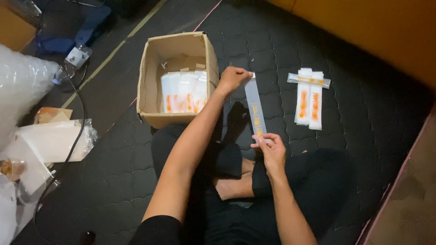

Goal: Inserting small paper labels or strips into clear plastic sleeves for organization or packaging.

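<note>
I hold a long, narrow clear plastic sleeve (255, 108) with orange print stretched between both hands above a dark quilted mat. My left hand (232, 79) pinches its far end, next to the cardboard box. My right hand (271, 149) pinches its near end, just above my crossed legs. An open cardboard box (150, 68) to the left holds a row of white packets with orange print (184, 93), standing upright. To the right on the mat lies a small pile of the same clear sleeves (309, 99), one laid crosswise on top.
The black quilted mat (363, 118) covers the floor. At left are a bubble-wrap roll (20, 84), a plastic bag of white sheets (56, 138), a black cable (75, 140) and a small bottle (72, 61). An orange wall (386, 31) runs along the upper right.
</note>
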